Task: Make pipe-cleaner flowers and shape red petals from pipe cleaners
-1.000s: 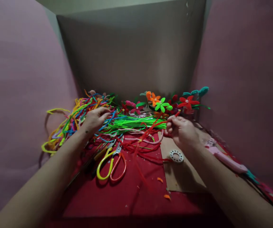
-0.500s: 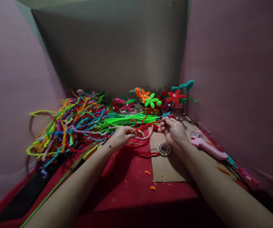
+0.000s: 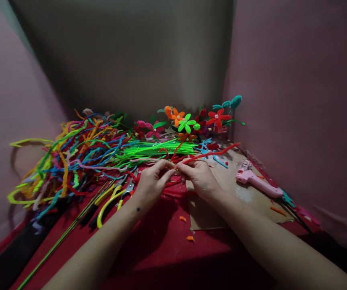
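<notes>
Between my two hands is a red pipe cleaner (image 3: 218, 153), its free end slanting up to the right. My left hand (image 3: 157, 177) pinches it with thumb and forefinger. My right hand (image 3: 199, 177) grips it right beside, the fingertips of both hands almost touching. Another red fuzzy strand rises just above the fingertips. Behind the hands lies a bundle of bright green stems (image 3: 158, 148). Under my right hand and forearm is a sheet of cardboard (image 3: 203, 215).
A tangled heap of coloured pipe cleaners (image 3: 71, 157) fills the left. Yellow-handled pliers (image 3: 108, 207) lie by my left forearm. Fuzzy flowers (image 3: 185, 123) line the back wall. A pink glue gun (image 3: 259, 184) rests on the right, and orange scraps (image 3: 191, 238) dot the red cloth (image 3: 158, 249).
My right hand has come left and down to meet my left hand. The red pipe cleaner now sticks out to the right past my right hand. The view has shifted slightly.
</notes>
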`<state>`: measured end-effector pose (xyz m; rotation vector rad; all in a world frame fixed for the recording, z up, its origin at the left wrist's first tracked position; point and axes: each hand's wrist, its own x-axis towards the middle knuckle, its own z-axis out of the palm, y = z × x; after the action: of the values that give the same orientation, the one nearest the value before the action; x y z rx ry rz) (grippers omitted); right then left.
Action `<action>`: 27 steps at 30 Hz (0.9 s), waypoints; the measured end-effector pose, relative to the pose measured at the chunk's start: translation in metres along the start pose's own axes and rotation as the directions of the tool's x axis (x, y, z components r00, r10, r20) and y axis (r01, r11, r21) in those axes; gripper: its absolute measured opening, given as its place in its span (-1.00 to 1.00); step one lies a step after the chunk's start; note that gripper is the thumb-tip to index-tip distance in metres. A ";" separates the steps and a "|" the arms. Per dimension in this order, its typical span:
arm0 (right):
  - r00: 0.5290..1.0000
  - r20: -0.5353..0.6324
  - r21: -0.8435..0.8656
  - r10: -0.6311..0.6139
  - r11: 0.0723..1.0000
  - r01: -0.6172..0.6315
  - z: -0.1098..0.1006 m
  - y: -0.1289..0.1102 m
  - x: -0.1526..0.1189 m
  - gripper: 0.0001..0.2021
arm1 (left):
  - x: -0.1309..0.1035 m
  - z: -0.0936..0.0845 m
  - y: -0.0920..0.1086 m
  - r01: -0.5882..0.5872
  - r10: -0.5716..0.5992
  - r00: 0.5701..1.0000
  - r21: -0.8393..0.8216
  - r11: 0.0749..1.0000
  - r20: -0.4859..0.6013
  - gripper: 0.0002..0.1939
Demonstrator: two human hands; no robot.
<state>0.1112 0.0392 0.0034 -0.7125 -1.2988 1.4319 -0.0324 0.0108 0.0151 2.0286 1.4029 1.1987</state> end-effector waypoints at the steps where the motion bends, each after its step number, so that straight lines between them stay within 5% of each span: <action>1: 1.000 -0.011 -0.021 -0.006 1.000 0.006 0.000 0.000 0.000 -0.82 | -0.001 0.000 0.000 -0.045 0.045 0.999 0.038 0.998 -0.017 -0.85; 5: 1.000 -0.006 -0.062 -0.001 0.998 0.001 0.001 0.001 -0.001 -0.83 | -0.002 -0.003 0.006 -0.111 0.113 0.994 0.153 0.982 -0.008 -0.86; 11: 0.999 0.031 -0.058 0.035 0.998 -0.033 0.003 -0.004 -0.005 -0.84 | 0.001 -0.010 0.009 0.268 -0.234 0.956 -0.197 0.943 0.177 -0.78; 17: 0.995 0.034 -0.052 0.096 0.994 -0.094 0.005 -0.007 -0.008 -0.86 | 0.001 -0.009 0.011 0.356 -0.299 0.922 -0.237 0.904 0.246 -0.72; 19: 0.993 0.066 -0.036 0.096 0.995 -0.094 0.003 -0.006 -0.008 -0.86 | -0.001 -0.018 0.014 0.317 -0.284 0.932 -0.128 0.940 0.225 -0.73; 22: 0.993 0.075 0.003 0.093 0.996 -0.094 -0.001 -0.002 -0.007 -0.83 | -0.013 -0.044 0.018 0.189 -0.202 0.979 0.223 0.956 0.038 -0.75; 24: 0.994 0.065 0.036 0.093 0.995 -0.096 -0.003 0.000 -0.006 -0.83 | -0.029 -0.063 0.016 0.167 -0.224 0.974 0.570 0.805 0.031 -0.70; 27: 0.991 0.084 0.056 0.105 0.992 -0.110 -0.004 0.000 -0.007 -0.86 | -0.057 -0.077 0.005 0.139 -0.451 0.888 0.880 0.455 0.093 -0.69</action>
<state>0.1168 0.0339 0.0006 -0.6998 -1.2895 1.5947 -0.1002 -0.0536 0.0372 2.2008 2.3362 -0.1209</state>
